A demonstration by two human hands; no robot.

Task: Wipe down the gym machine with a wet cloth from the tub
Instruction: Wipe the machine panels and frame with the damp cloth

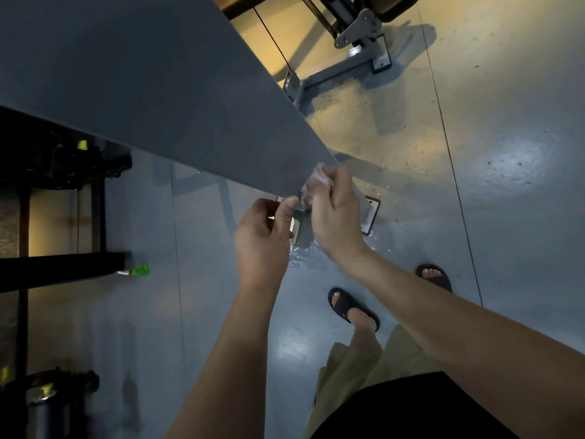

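Bare forearms [240,343] outstretched, right hand [335,223] bunched round a pale cloth [311,185] against the lower corner of the grey machine panel [158,90], left hand [264,236] just beside it, fingers curled, thumb at the panel edge, hold unclear, wet floor [305,259] below.

I log the machine panel [158,90] as plain slate grey, unpatterned. At its lower corner, the cloth [311,184]: pale whitish. Beneath the panel, the floor [522,248]: grey-blue, speckled. Left of the panel, a small object [141,270]: bright green. The sandals [353,307] black; shorts [357,375] khaki.
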